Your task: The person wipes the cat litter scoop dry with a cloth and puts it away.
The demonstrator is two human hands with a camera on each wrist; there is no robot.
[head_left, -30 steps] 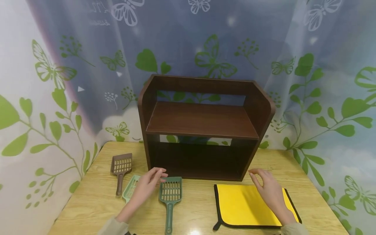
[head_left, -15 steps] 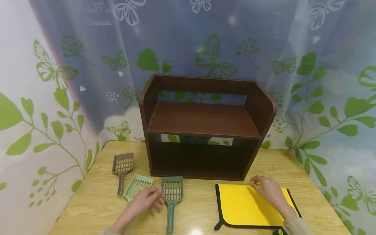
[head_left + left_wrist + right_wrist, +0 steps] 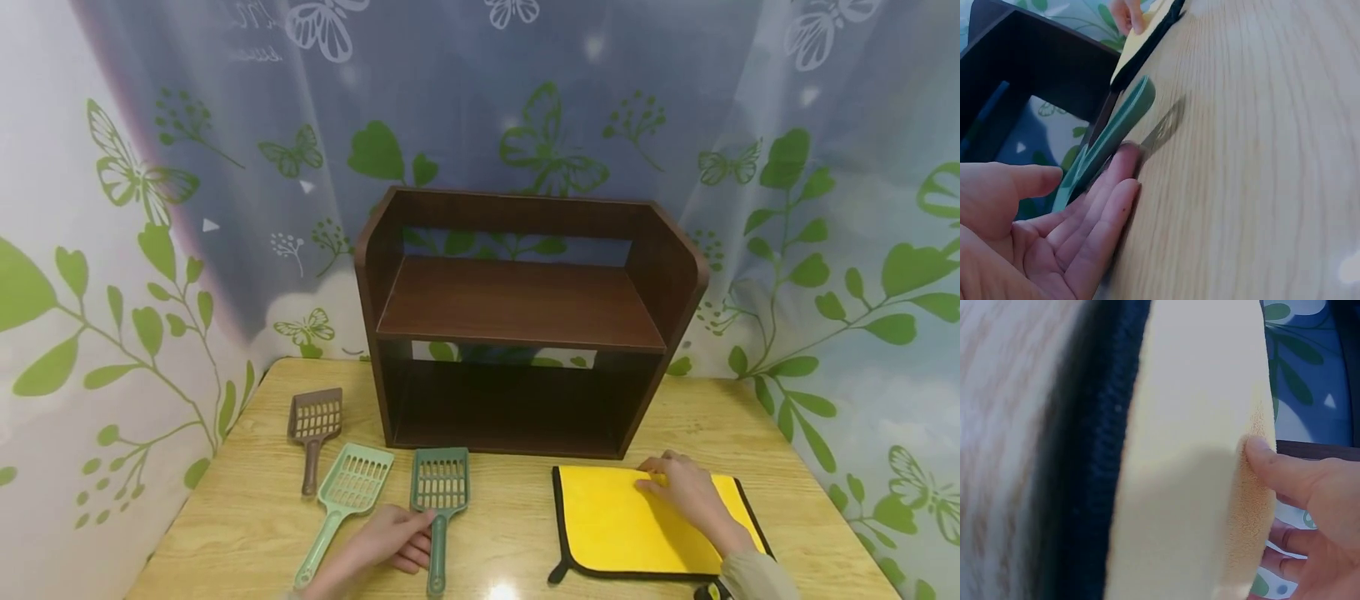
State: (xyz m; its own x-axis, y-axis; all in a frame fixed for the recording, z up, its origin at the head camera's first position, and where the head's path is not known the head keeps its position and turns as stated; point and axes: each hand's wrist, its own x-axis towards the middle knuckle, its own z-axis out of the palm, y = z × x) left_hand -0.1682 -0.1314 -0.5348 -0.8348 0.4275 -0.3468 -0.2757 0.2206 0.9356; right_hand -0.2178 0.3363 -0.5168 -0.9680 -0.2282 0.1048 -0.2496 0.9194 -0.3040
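Three slotted litter scoops lie on the left: a brown one [image 3: 316,417], a light green one [image 3: 352,482] and a dark green one [image 3: 441,482]. At the dark green scoop's handle is my left hand [image 3: 392,537], its thumb at the neck and its fingers reaching in from the left. In the left wrist view those fingers pass under the green handle [image 3: 1119,125], close over the tabletop. My right hand [image 3: 686,496] pinches the far edge of a yellow towel [image 3: 611,525] with black trim. The right wrist view shows the thumb [image 3: 1272,465] on its plush face, the other fingers behind the edge.
A dark brown two-tier shelf [image 3: 517,304] stands at the back middle of the wood-grain table [image 3: 502,533]; neither tier holds anything visible. Behind it hangs a curtain [image 3: 465,100] printed with butterflies and leaves. A black loop [image 3: 558,573] sticks out at the towel's near left corner.
My left hand has come down from above the scoops to the dark green scoop's handle, uncovering the light green one. My right hand has lowered onto the towel's far edge.
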